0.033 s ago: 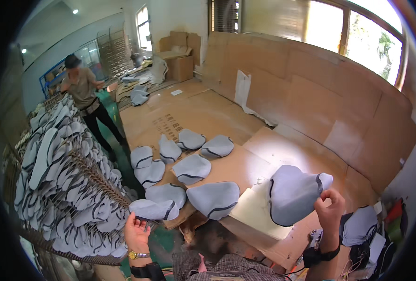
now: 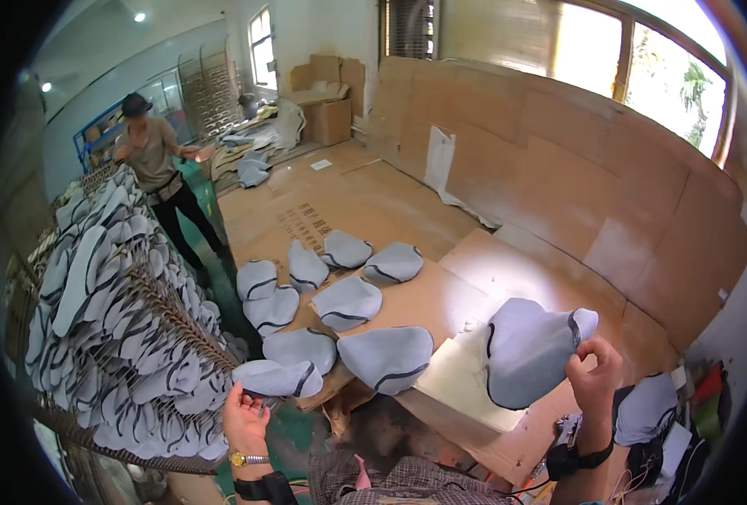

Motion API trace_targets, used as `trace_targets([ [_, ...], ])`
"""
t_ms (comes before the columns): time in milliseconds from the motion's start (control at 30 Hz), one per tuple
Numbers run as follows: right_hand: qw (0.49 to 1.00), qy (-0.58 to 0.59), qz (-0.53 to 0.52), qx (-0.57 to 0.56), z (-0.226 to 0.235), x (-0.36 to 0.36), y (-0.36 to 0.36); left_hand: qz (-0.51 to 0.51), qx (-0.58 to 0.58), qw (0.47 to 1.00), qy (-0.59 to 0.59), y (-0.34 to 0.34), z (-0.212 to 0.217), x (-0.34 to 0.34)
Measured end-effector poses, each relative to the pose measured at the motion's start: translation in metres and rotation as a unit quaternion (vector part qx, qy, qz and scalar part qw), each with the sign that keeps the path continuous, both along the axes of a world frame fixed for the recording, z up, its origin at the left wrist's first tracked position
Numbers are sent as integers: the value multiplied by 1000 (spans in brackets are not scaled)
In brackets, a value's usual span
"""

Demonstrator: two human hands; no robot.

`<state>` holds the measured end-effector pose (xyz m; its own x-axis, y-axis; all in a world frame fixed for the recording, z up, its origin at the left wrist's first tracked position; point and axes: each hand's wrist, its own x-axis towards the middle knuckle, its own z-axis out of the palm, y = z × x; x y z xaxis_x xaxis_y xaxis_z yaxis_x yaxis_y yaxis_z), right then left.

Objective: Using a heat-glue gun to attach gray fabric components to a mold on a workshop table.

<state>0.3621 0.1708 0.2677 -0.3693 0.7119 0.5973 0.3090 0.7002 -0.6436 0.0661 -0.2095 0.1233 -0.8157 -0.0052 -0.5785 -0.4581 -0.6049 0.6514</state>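
My left hand (image 2: 246,419), wearing a gold wristwatch (image 2: 247,459), pinches the near edge of a narrow grey piece with a black stripe (image 2: 274,379); its other fingers are loosely curled. My right hand (image 2: 595,370) has thumb and forefinger closed on the corner of a larger grey, black-edged piece (image 2: 527,349). That piece is held over the cardboard, beside a pale flat block (image 2: 466,385). Between my hands lie several similar rounded grey pieces, the nearest a broad grey piece (image 2: 385,359) with a curved black stripe.
A rack (image 2: 150,311) densely hung with grey pieces stands at the left. Behind it is another person (image 2: 150,160). A cardboard-covered table (image 2: 340,198) spreads ahead, with upright cardboard sheets (image 2: 550,151) along its far right side. More grey pieces (image 2: 647,408) and cables are at the lower right.
The whole view has shifted slightly. The other person's arms and head have moved a little. Both my hands keep their grip on the same pieces.
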Motion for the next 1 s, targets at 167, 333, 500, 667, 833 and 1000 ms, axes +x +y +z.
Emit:
trace_targets([
  [167,994,-51,84,56,33,-38,-5,46,5,999,-18,-34,-12,2],
  [333,988,-70,134,-17,54,-81,1,75,-1,996,-44,-65,-29,1],
  [500,991,-96,77,48,54,-84,40,99,-1,994,-46,-85,-41,0],
  [667,972,-216,-32,-92,12,-64,95,107,2,992,-63,-88,-51,-9],
  [833,975,-215,-23,-53,30,-59,114,93,0,995,-47,-72,-51,-24],
  [1000,968,-243,5,70,84,-63,100,91,6,995,-39,-58,-52,-30],
])
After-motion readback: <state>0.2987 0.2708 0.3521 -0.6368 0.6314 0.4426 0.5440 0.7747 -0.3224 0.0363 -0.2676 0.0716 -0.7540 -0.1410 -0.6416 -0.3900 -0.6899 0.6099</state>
